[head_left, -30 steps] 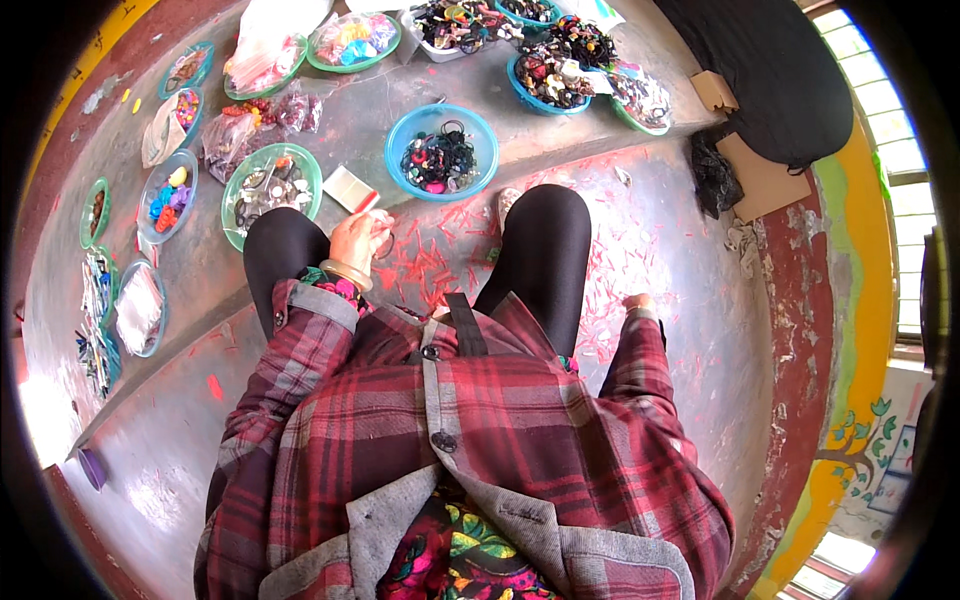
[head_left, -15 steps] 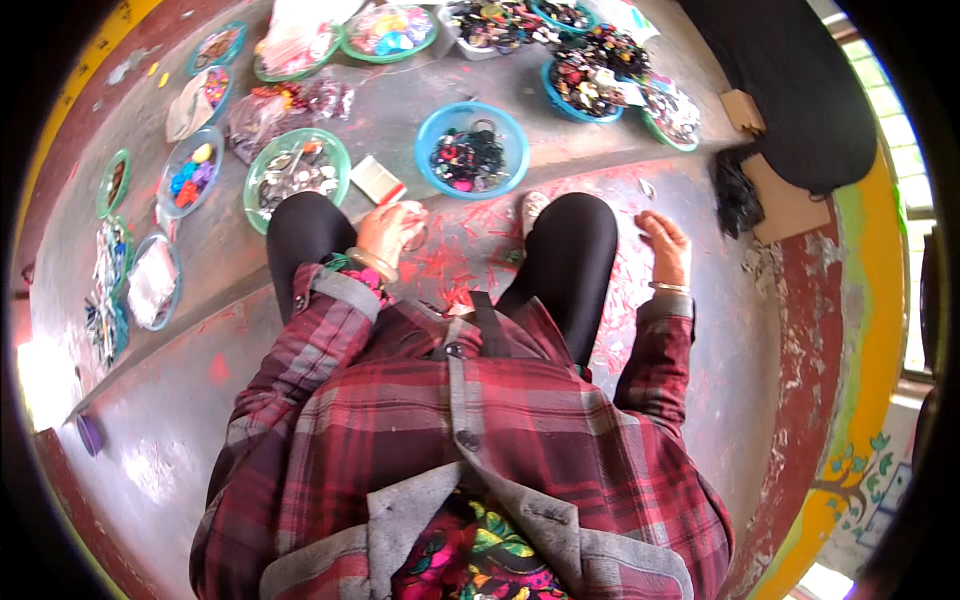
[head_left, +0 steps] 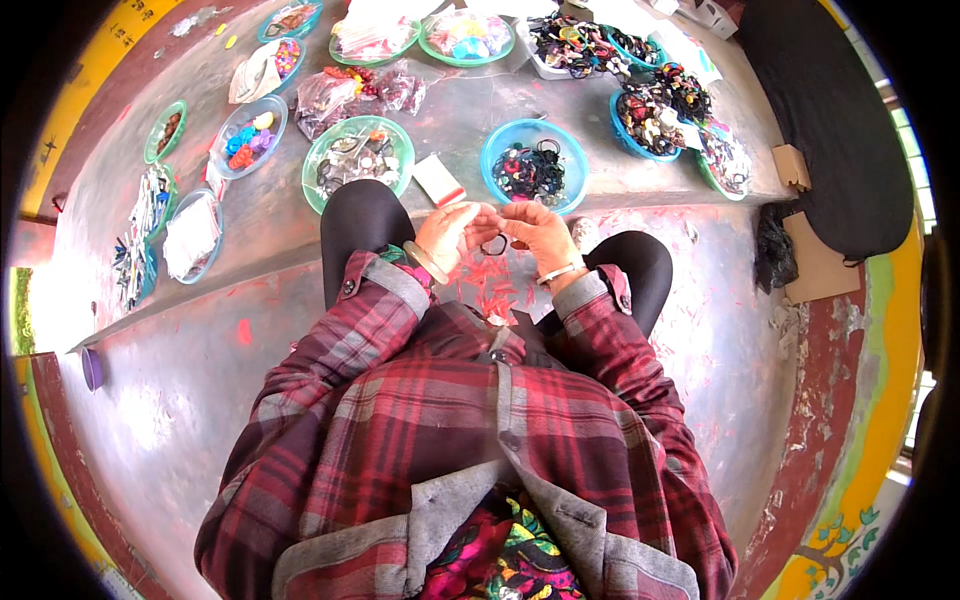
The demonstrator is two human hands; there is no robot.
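Observation:
Between my knees, both hands meet at the fingertips. A small dark loop that looks like a hair tie [head_left: 493, 246] hangs below the fingers. My left hand [head_left: 450, 236] has its fingers closed on the loop. My right hand [head_left: 540, 234] pinches at it from the other side, its fingertips touching the left ones. Just beyond my hands stands a blue bowl [head_left: 500, 152] of dark hair ties and small coloured pieces. Beside it lies a white card-like box with a red edge [head_left: 437, 182]. Left of that is a green bowl [head_left: 318, 140] with silvery and brown small items.
More bowls stand left and at the back, including a pale blue oval bowl [head_left: 223, 140] of coloured pieces. Plastic bags [head_left: 335, 95] lie between. At right are a black bag [head_left: 774, 245] and cardboard [head_left: 822, 258]. Red scraps [head_left: 495, 290] litter the lower floor below a raised step.
My right hand has come left from beside my right knee and joined my left hand at the loop. The whole view has shifted, so the bowls appear further right.

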